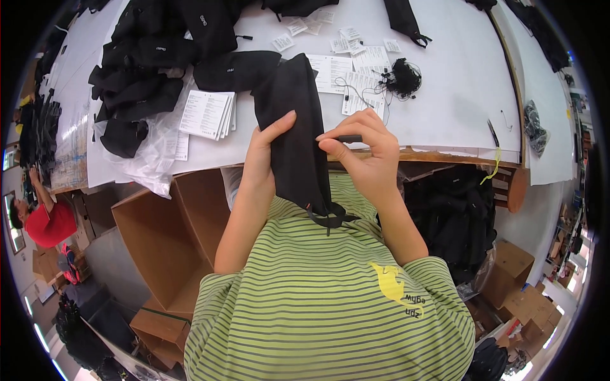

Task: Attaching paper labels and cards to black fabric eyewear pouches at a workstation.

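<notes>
Upright in front of me is a long black fabric pouch [295,136], with a black strap loop [333,218] hanging at its lower end. My left hand [259,155] is closed round its left side, thumb across the front and the other fingers hidden behind. My right hand [368,149] is at the pouch's right edge, thumb and forefinger pinched together. A short black stick-like piece [349,138] sticks out between its fingers; I cannot make out its exact kind. Beyond the pouch, printed cards [330,71] lie on the white table [457,95].
More black pouches [159,51] are heaped at the far left, near a stack of white cards [208,114] and a clear plastic bag [149,155]. A bundle of black cords [401,78] and a cutter [493,132] lie rightward. Cardboard boxes [155,235] stand below; a person in red [51,222] works left.
</notes>
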The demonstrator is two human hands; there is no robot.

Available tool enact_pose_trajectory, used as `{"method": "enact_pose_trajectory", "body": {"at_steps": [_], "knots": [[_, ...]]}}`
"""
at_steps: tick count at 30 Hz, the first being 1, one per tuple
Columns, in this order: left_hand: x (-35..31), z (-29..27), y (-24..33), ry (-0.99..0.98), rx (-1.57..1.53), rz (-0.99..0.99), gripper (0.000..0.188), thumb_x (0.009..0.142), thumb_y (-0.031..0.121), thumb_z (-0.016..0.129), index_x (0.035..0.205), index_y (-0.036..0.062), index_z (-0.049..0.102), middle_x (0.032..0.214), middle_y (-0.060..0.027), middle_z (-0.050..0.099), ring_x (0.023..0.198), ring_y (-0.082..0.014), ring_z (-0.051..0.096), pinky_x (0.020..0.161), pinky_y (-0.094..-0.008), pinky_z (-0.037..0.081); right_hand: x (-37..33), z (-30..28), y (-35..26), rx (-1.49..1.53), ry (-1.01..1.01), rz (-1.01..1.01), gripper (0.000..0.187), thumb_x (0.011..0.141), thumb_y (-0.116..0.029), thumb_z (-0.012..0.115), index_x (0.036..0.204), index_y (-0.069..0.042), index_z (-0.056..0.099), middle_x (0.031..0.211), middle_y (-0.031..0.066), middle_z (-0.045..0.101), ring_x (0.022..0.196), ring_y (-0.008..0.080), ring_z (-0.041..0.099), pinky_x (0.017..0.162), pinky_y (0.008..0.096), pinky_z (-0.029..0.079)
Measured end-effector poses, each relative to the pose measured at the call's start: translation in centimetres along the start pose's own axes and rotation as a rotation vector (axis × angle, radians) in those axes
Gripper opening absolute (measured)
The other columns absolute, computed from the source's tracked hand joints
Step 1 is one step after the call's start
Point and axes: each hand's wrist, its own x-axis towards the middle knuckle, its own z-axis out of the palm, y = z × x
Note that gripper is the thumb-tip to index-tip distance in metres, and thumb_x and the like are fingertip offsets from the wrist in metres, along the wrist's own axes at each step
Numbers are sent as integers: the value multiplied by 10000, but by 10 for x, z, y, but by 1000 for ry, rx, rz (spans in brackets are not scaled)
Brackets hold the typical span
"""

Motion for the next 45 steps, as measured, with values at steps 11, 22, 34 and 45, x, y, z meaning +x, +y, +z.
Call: {"method": "enact_pose_trajectory", "body": {"at_steps": [11,22,34,45], "knots": [[-2,0,-6,-66,-63,-51,237,875,162,632,1049,1,611,900,-100,671,754,-171,669,667,-271,564,-2,7,-13,115,-34,48,101,746,-85,753,760,-36,666,709,19,584,701,164,488,574,267,406],[16,-30,8,-138,-199,-102,272,923,297,579,894,28,601,711,-103,594,575,-166,597,476,-302,547,-19,14,-23,209,-278,79,97,753,-91,741,748,-44,656,699,22,558,670,196,453,611,293,401],[-16,1,7,-40,287,165,451,739,95,761,1128,-49,585,980,-102,662,812,-172,651,731,-284,538,26,-3,9,-82,-65,-86,609,725,-211,762,1252,-65,494,1223,87,518,1167,233,467,1000,364,340],[-21,9,5,-86,431,188,385,729,56,772,1068,-61,629,956,-106,684,808,-148,649,735,-266,529,15,-11,10,-68,40,50,160,758,-146,742,830,-56,630,906,32,581,817,147,494,727,280,379]]}}
